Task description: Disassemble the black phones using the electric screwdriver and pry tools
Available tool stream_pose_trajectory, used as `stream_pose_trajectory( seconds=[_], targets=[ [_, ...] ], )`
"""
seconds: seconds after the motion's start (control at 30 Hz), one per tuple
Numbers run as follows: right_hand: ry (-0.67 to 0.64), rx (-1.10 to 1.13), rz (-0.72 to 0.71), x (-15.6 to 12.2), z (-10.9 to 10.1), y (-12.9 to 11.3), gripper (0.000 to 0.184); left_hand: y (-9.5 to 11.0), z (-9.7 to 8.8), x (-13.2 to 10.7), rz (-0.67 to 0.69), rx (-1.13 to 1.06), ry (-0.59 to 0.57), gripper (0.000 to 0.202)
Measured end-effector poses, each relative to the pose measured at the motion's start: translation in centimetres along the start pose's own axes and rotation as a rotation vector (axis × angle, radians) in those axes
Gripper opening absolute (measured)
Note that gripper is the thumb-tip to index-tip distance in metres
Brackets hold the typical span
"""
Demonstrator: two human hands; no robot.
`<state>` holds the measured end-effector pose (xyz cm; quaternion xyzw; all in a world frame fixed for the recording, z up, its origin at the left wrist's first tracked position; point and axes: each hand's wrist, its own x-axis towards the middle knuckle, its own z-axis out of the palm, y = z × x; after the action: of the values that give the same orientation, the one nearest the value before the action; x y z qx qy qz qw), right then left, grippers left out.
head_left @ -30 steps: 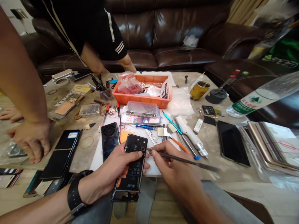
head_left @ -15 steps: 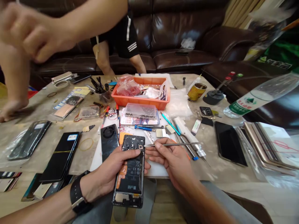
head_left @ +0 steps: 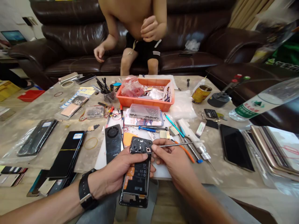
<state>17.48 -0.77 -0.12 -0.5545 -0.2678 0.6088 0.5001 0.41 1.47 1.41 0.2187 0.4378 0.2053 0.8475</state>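
Beyond, bags (head_left: 133,90) in bin (head_left: 146,104); left hand (head_left: 118,168) tight round phone (head_left: 138,180), right hand (head_left: 169,154) round tool (head_left: 181,144).

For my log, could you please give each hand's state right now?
Left hand: closed, holding the opened smartphone.
Right hand: closed, holding a thin metal tool.

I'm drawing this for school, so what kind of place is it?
Probably a living room doubling as a phone-repair spot: a brown leather sofa stands behind the table, a blue screwdriver lies there, and the left hand holds a smartphone with its back off.
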Motion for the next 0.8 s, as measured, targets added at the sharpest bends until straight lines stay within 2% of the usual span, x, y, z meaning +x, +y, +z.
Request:
stream_pose_trajectory(
  seconds=[0.13,0.23,0.53,0.8],
  targets=[
    [0.079,-0.106,0.000,0.3,0.3,0.0,0.041,-0.1,0.1,-0.2,0.025,0.024,-0.042,0.035],
    [0.096,-0.103,0.020,0.3,0.5,-0.1,0.036,-0.2,0.0,-0.2,0.032,0.020,-0.068,0.038],
    [-0.008,0.027,0.092,-0.1,0.2,-0.8,0.043,0.3,0.8,-0.5,0.035,0.033,-0.084,0.037],
    [-0.030,0.060,0.114,-0.1,-0.3,-0.7,0.047,0.2,0.9,-1.1,0.065,0.026,-0.061,0.030]
  ],
)
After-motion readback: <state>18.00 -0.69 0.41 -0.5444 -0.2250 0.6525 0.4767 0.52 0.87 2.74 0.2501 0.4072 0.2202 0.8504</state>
